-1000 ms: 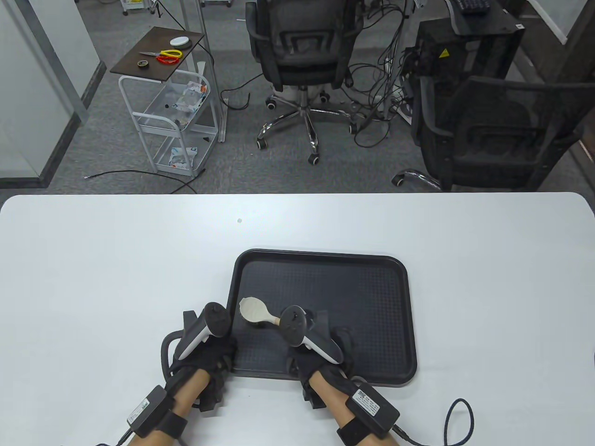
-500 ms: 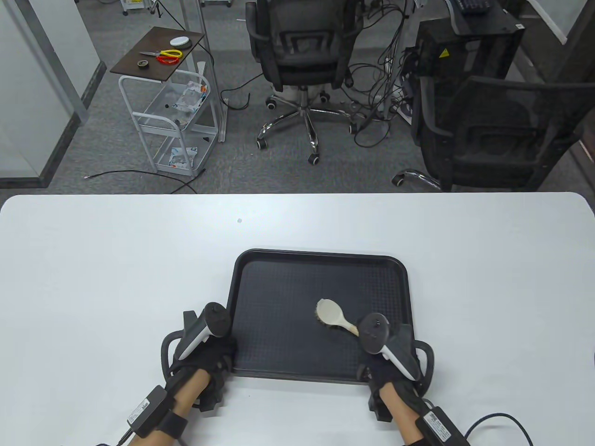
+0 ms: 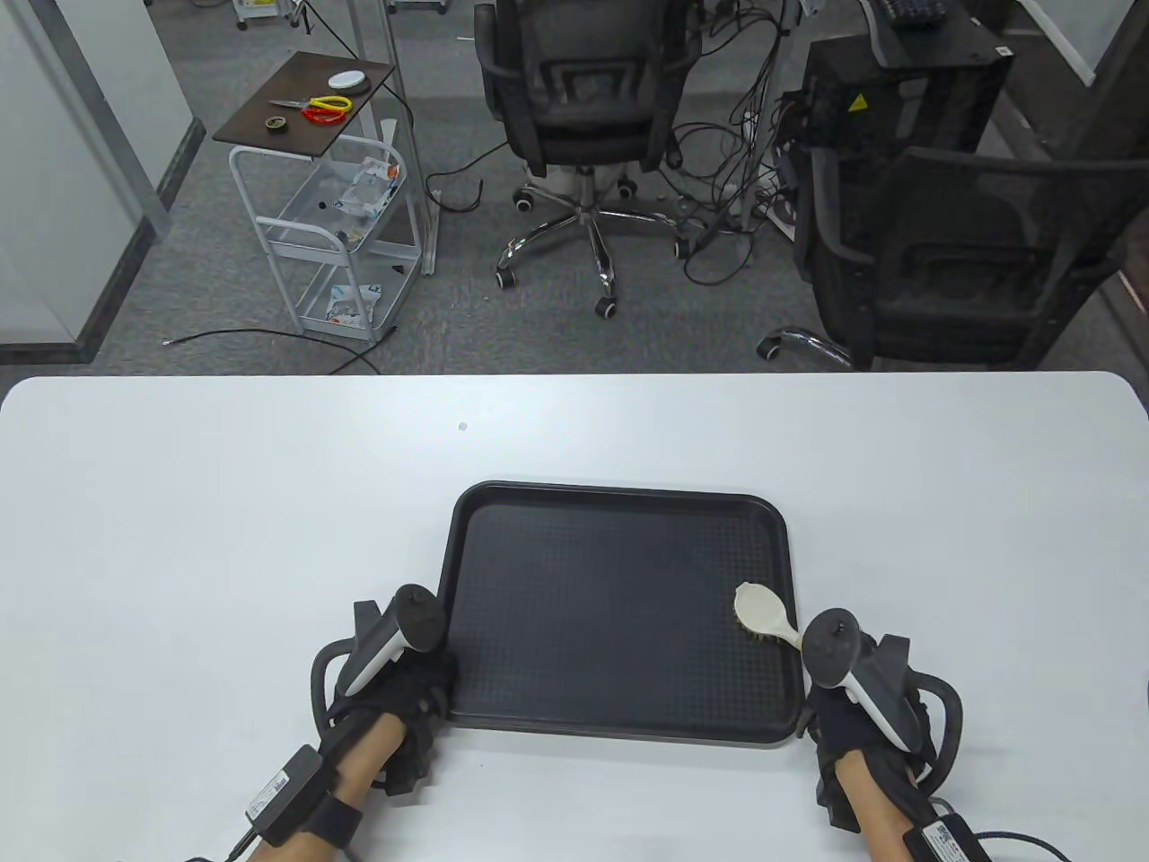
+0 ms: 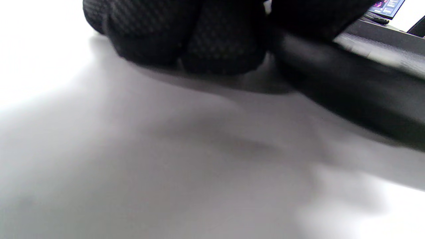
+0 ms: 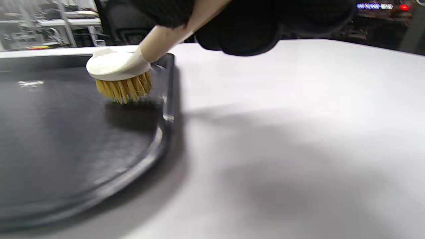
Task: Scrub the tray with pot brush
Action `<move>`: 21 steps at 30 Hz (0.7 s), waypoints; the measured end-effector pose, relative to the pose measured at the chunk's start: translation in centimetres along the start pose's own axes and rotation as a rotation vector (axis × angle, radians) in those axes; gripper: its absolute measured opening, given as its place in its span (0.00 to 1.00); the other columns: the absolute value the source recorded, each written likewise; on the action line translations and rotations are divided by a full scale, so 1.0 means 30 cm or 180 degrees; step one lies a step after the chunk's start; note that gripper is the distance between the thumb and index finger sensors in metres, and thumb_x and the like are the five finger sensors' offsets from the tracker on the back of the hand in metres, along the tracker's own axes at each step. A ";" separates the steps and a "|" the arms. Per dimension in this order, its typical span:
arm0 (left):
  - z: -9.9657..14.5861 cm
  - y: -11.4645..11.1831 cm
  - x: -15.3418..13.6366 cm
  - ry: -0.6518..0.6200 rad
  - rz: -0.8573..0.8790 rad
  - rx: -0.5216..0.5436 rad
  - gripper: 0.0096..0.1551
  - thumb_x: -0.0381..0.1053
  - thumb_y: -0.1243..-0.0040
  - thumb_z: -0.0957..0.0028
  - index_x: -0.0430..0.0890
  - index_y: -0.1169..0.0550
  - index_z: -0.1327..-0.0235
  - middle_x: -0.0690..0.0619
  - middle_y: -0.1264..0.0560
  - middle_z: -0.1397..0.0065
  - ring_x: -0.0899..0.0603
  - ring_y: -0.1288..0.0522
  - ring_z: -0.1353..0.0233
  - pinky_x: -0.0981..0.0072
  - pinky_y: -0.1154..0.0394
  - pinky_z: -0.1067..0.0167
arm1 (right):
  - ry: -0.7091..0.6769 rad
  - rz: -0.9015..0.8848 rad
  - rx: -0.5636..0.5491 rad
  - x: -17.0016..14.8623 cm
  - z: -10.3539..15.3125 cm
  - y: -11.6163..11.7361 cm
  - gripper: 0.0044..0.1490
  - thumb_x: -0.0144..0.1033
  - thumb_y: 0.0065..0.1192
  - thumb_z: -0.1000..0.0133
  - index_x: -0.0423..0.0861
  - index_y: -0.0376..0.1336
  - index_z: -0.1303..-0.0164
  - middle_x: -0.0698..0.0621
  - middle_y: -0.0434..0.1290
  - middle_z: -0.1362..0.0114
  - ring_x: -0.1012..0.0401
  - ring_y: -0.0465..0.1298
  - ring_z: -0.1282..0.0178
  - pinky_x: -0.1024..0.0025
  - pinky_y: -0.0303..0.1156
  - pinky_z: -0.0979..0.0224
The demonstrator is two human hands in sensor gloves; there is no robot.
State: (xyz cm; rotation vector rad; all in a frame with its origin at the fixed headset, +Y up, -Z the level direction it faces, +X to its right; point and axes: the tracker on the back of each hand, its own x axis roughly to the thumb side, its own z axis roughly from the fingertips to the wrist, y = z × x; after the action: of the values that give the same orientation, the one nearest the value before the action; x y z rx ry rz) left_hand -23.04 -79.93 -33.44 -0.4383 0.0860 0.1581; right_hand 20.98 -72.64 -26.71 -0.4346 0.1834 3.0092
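A black rectangular tray [image 3: 619, 620] lies on the white table near its front edge. My right hand [image 3: 848, 696] sits just outside the tray's right rim and grips the pale handle of a pot brush [image 3: 763, 612]. In the right wrist view the brush's [image 5: 118, 71] white head and yellow bristles press on the tray floor [image 5: 66, 139] right against the right rim. My left hand [image 3: 408, 682] holds the tray's near-left corner. In the left wrist view its curled fingers [image 4: 186, 39] rest on the table beside the rim [image 4: 348, 86].
The white table [image 3: 224, 539] stretches wide on both sides of the tray. Beyond its far edge stand two black office chairs [image 3: 583, 99], a white wire cart [image 3: 332, 224] and loose cables on the floor. A cable [image 3: 996, 844] trails from my right wrist.
My right hand has swept the brush from the tray's near-left part across to its right rim. The left hand and the tray have not moved.
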 end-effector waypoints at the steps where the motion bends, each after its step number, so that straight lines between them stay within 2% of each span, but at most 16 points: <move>1: 0.000 0.000 0.000 0.0000 -0.0002 -0.0001 0.46 0.62 0.42 0.52 0.43 0.42 0.27 0.54 0.20 0.66 0.47 0.21 0.62 0.48 0.32 0.36 | -0.0094 -0.0078 -0.0033 0.037 0.010 -0.009 0.33 0.34 0.62 0.45 0.55 0.62 0.27 0.45 0.68 0.28 0.52 0.77 0.42 0.54 0.75 0.44; 7: 0.000 0.000 0.000 -0.0002 0.0001 -0.0004 0.46 0.62 0.42 0.52 0.43 0.42 0.26 0.54 0.20 0.66 0.47 0.21 0.62 0.48 0.32 0.36 | -0.0682 -0.0262 -0.0156 0.271 0.066 -0.020 0.33 0.35 0.61 0.45 0.56 0.61 0.26 0.45 0.68 0.27 0.53 0.77 0.42 0.55 0.76 0.43; 13: 0.000 0.000 -0.001 -0.0003 0.0001 -0.0003 0.46 0.62 0.42 0.52 0.43 0.42 0.26 0.54 0.20 0.66 0.47 0.21 0.62 0.47 0.32 0.36 | -0.1104 -0.0418 -0.0028 0.511 0.106 0.043 0.34 0.35 0.61 0.45 0.56 0.60 0.26 0.46 0.68 0.27 0.53 0.76 0.41 0.56 0.76 0.43; 17: 0.000 0.000 -0.001 -0.0003 0.0000 -0.0002 0.46 0.62 0.42 0.52 0.43 0.42 0.26 0.54 0.20 0.66 0.47 0.21 0.62 0.48 0.32 0.36 | -0.1262 -0.0372 0.0120 0.615 0.120 0.099 0.34 0.35 0.61 0.45 0.57 0.59 0.25 0.46 0.67 0.26 0.53 0.76 0.40 0.56 0.75 0.42; 21: 0.000 0.000 -0.001 -0.0005 0.0005 -0.0004 0.46 0.62 0.42 0.52 0.43 0.42 0.26 0.54 0.20 0.66 0.47 0.21 0.62 0.48 0.32 0.36 | -0.1350 -0.0430 0.0206 0.666 0.134 0.135 0.34 0.36 0.61 0.45 0.57 0.59 0.25 0.47 0.67 0.26 0.54 0.76 0.40 0.56 0.76 0.42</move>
State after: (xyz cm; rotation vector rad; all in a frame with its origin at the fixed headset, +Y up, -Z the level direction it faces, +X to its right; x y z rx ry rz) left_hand -23.06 -79.94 -33.43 -0.4395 0.0847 0.1600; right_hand 0.35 -74.57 -28.19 0.1921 0.2054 2.8672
